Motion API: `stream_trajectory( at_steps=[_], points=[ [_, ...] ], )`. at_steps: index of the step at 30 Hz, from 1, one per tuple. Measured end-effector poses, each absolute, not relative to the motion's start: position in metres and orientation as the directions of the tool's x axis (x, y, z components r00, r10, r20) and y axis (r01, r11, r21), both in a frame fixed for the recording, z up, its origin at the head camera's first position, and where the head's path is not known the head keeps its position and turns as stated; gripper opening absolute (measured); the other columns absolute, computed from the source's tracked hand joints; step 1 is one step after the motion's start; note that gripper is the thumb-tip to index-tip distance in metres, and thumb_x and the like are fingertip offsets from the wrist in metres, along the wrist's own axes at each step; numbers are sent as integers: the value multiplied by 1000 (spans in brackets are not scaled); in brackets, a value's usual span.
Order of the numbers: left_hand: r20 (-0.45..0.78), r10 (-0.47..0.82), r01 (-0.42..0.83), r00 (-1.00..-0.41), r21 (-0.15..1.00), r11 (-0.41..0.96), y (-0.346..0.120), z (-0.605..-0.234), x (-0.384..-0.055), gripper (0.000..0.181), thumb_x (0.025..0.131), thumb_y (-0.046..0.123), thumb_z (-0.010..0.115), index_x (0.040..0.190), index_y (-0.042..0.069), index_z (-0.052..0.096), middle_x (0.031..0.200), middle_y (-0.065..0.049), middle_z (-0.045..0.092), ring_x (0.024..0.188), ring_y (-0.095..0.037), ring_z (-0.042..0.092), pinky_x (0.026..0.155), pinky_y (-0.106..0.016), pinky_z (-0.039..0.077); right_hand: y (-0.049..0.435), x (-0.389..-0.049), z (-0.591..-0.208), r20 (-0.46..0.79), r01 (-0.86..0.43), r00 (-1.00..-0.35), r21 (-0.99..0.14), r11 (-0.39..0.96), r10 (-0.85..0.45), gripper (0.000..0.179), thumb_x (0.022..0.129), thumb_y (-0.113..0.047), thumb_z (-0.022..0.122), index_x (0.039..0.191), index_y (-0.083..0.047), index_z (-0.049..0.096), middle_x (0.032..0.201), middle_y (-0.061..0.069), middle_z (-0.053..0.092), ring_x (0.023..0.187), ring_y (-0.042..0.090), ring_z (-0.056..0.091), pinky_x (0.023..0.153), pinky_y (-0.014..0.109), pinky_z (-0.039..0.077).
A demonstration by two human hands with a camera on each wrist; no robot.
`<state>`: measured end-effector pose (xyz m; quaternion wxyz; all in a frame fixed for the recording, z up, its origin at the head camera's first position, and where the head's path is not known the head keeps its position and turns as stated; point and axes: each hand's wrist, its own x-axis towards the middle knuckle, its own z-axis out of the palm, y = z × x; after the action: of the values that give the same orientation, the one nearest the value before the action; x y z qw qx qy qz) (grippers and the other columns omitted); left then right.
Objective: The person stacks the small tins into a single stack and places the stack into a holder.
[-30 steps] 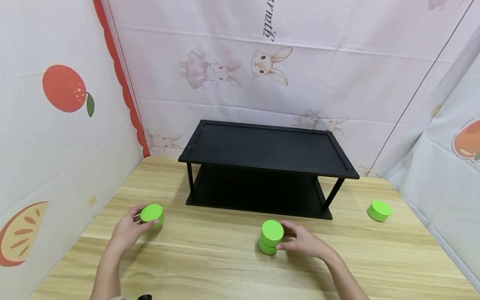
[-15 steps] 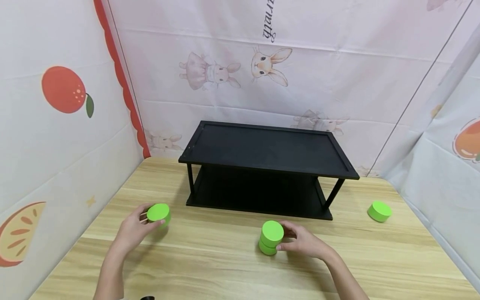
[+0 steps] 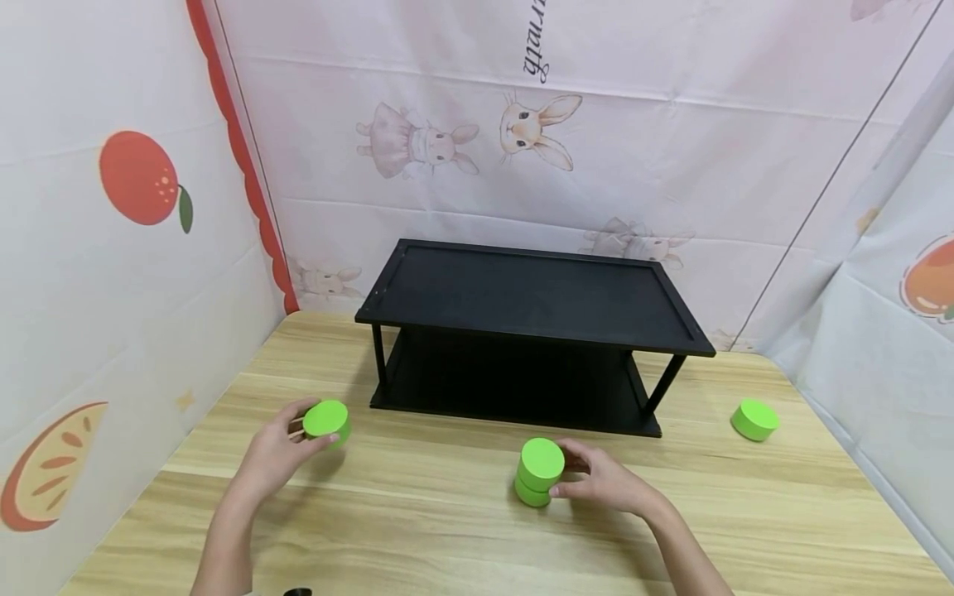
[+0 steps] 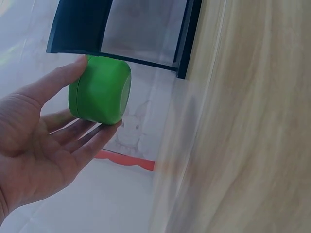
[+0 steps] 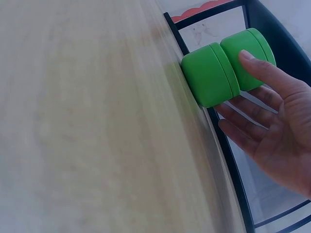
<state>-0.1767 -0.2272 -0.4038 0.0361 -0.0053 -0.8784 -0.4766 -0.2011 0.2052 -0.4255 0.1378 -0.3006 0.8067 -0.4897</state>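
Observation:
My left hand (image 3: 272, 457) pinches a small green round container (image 3: 326, 420) between thumb and fingertips. In the left wrist view this container (image 4: 102, 90), which has a thin seam round it, hangs clear of the wooden tabletop. Right of the middle, two like green containers stand stacked. My right hand (image 3: 607, 482) grips the upper green container (image 3: 542, 460), thumb on the near side and fingers behind. The lower green container (image 5: 210, 76) rests on the table, and the fingertips come close to it in the right wrist view.
A black two-tier rack (image 3: 532, 298) stands at the back of the wooden table (image 3: 417, 513). Another green round container (image 3: 755, 420) sits alone at the far right. Printed cloth (image 3: 447, 74) hangs behind and along both sides. A small black object (image 3: 298, 591) shows at the bottom edge.
My left hand has moved to the right with its green container, nearer the rack's front left corner. My right hand and the stack have stayed put.

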Motion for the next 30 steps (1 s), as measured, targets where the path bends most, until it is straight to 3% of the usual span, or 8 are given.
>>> stream_trajectory(
  at_steps=[8, 30],
  points=[
    [86, -14, 65, -996, 837, 543, -221, -401, -176, 73, 83, 25, 70, 136, -7, 32, 129, -34, 38, 115, -48, 41, 90, -47, 42, 213, -213, -449, 63, -349, -784, -867, 356, -617, 53, 81, -14, 72, 126, -1, 48, 120, 8, 54, 111, 27, 50, 93, 43, 41],
    [172, 7, 150, -985, 839, 524, -193, -384, -174, 68, 81, 26, 72, 134, -3, 39, 126, -27, 45, 115, -40, 44, 93, -45, 41, 213, -212, -446, 53, -327, -791, -879, 348, -610, 55, 80, -18, 73, 126, -3, 48, 121, 8, 53, 112, 25, 50, 95, 39, 41]
  ],
)
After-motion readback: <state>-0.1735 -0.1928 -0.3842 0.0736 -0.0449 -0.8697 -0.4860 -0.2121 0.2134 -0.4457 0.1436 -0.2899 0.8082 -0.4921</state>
